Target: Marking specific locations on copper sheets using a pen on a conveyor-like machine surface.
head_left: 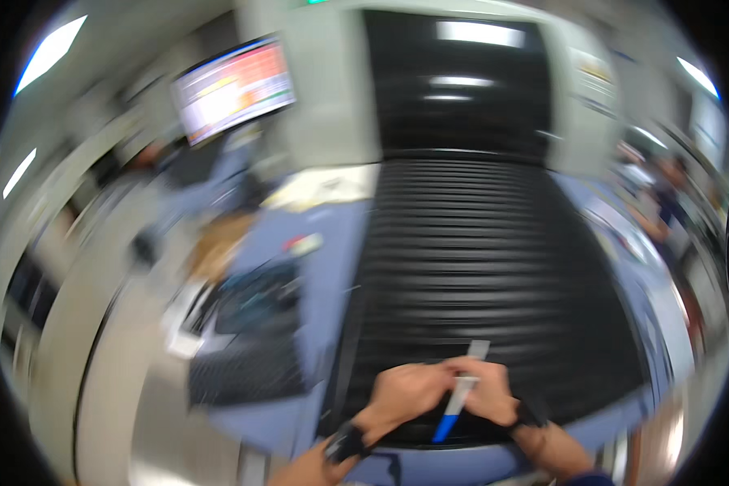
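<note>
Both of the person's hands meet over the near end of a black ribbed surface [478,283], holding a narrow white strip with a blue end [460,397]. The strip slants between them, its pale tip poking out beyond the fingers and its blue end pointing back toward the person. The right hand [488,390] is closed round it, fingers bent. The left hand [411,394] is also curled nearly closed, its fingertips pinched at the strip right against the right hand; blur hides the exact finger placing. A dark band circles the left wrist [347,444], and another the right wrist [531,415].

The ribbed surface runs away to a glossy black panel [462,97] set in a pale machine [324,89]. To its left, the blue worktop [336,243] carries a dark keyboard [247,374], a small red and white item [304,244] and some cream sheets [324,188]. A lit monitor [236,87] stands beyond, while another person [668,198] shows blurred at the far right
</note>
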The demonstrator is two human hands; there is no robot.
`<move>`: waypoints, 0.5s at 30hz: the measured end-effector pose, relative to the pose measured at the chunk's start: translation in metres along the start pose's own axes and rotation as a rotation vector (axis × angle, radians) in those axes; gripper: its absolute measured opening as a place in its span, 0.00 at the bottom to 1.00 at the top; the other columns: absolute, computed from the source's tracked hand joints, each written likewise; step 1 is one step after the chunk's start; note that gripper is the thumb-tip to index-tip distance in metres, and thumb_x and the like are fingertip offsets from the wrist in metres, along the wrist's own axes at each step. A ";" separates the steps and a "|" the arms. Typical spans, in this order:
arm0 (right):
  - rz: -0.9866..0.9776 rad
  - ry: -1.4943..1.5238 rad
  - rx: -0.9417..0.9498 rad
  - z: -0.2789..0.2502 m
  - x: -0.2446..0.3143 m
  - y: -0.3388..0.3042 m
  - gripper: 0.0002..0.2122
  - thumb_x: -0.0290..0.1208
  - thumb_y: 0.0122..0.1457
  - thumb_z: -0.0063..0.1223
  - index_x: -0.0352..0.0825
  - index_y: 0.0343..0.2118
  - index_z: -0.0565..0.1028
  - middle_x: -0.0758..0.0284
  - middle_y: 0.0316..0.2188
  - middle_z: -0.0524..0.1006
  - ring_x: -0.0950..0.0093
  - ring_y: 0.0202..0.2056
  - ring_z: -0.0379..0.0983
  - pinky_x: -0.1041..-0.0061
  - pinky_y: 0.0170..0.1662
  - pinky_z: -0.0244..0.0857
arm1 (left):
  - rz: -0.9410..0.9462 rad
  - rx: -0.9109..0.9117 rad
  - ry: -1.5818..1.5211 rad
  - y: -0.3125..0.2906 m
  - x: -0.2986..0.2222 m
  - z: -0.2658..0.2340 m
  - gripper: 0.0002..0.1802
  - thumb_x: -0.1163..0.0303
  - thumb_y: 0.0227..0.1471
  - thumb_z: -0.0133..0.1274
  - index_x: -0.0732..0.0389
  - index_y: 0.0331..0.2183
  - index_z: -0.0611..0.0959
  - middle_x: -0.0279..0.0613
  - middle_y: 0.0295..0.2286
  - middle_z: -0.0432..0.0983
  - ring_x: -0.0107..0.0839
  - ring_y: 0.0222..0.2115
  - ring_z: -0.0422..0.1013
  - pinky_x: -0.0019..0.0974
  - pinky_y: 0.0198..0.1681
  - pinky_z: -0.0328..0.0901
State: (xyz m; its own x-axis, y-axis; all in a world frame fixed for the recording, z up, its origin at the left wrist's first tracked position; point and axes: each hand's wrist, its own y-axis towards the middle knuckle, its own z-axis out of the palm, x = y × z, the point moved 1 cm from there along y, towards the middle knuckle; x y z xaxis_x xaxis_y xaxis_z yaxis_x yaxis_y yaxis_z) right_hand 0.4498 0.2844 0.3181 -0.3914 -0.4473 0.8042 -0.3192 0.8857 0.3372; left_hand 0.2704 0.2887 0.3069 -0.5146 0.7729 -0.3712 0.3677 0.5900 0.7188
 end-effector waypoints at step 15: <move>-0.232 0.062 -0.212 0.006 -0.017 -0.013 0.08 0.32 0.54 0.60 0.37 0.35 0.77 0.61 0.26 0.81 0.60 0.28 0.79 0.63 0.28 0.70 | -0.272 0.212 -0.088 -0.014 0.007 0.006 0.11 0.64 0.60 0.56 0.63 0.36 0.83 0.47 0.27 0.82 0.31 0.26 0.78 0.32 0.30 0.72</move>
State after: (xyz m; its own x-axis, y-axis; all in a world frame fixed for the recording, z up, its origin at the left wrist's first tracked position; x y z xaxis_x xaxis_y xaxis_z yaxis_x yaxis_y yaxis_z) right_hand 0.4552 0.2798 0.2972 -0.2735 -0.6375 0.7203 -0.2039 0.7703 0.6043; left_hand 0.2657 0.2873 0.2906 -0.5506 0.5924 -0.5881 0.3835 0.8053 0.4521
